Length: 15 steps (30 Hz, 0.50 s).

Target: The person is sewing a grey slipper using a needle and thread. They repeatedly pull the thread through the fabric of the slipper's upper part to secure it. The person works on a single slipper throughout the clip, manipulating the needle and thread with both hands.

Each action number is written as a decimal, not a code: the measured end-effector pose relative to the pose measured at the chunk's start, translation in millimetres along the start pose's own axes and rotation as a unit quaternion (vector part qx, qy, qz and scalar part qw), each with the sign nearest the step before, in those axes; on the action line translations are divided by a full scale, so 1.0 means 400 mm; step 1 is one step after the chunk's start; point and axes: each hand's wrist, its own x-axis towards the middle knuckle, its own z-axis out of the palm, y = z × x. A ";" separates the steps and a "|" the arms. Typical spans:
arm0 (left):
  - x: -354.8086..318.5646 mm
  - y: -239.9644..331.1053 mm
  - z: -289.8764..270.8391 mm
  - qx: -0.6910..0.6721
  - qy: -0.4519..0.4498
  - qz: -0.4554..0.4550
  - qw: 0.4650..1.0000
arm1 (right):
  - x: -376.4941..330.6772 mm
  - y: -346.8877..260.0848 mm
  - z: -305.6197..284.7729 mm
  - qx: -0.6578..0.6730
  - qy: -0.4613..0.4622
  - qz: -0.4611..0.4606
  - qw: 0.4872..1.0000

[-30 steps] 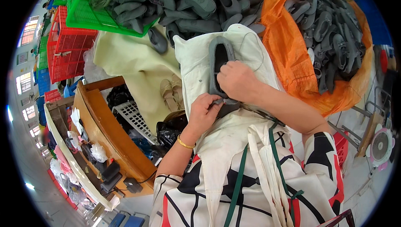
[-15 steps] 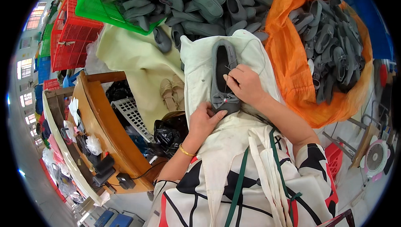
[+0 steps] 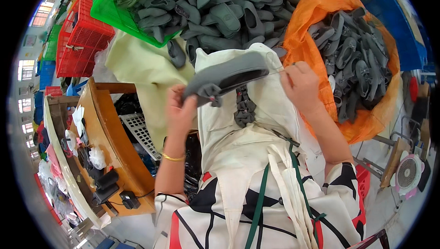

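A grey slip-on shoe [image 3: 224, 74] is held up above my lap, tilted, its toe to the left and heel to the right. My left hand [image 3: 178, 106] grips it round the toe, beside the grey bow [image 3: 210, 94] on its front. Beyond the heel, my right hand [image 3: 302, 86] is closed in a pinch on a thin thread [image 3: 276, 71]; whether a needle is between the fingers is too small to tell. Several loose grey bows [image 3: 244, 110] lie below the shoe on the white cloth [image 3: 270, 107] covering my lap.
Grey shoes [image 3: 224, 19] are heaped ahead, beside a green crate [image 3: 103, 8]. An orange sack [image 3: 298, 29] of more shoes stands at the right. Red crates [image 3: 82, 38] and a wooden desk [image 3: 117, 152] are at the left, a small fan [image 3: 407, 175] at the lower right.
The shoe has risen off my lap and turned from upright to nearly sideways, uncovering the loose bows. My left hand has moved up and left with it; my right hand has pulled away to the right.
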 end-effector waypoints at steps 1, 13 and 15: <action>0.028 0.037 -0.031 0.023 -0.027 -0.007 0.999 | 0.000 0.013 -0.024 -0.014 0.001 0.016 1.000; 0.225 -0.131 -0.013 0.253 -0.145 0.061 0.955 | -0.130 0.086 -0.053 0.024 -0.253 0.131 0.958; 0.205 -0.107 0.016 0.284 -0.055 0.125 0.949 | -0.102 0.070 -0.023 0.079 -0.243 0.160 0.953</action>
